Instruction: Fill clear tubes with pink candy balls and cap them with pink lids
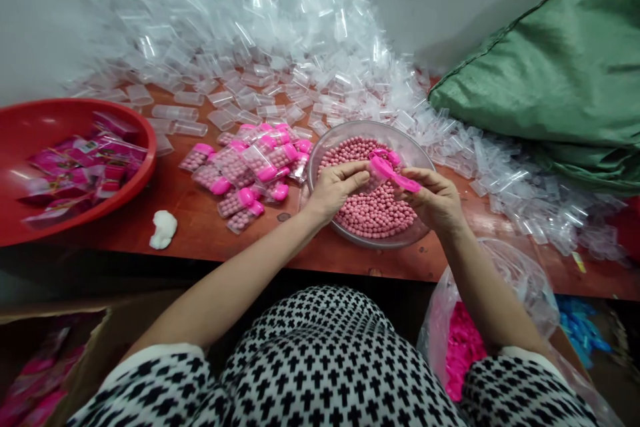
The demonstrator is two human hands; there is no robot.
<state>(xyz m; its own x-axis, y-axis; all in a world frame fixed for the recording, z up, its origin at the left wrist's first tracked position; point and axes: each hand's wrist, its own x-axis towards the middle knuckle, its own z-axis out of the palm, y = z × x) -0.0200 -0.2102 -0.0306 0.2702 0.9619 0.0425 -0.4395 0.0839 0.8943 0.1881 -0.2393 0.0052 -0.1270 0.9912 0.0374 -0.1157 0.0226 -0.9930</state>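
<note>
Both my hands are raised over a grey bowl filled with small round pink beads. The fingertips of my left hand pinch the left side of some bright pink plastic caps. A see-through patch shows just below those fingertips; whether it is a tube I cannot tell. From the right, my right hand is closed on the lower end of the pink plastic. Left of the bowl lies a pile of clear tubes with pink caps, filled with beads.
Loose clear tubes are heaped along the wall. A red basin with pink packets stands at left, near a white lump. A green sack leans at right. Below the table edge hangs a plastic bag of pink pieces.
</note>
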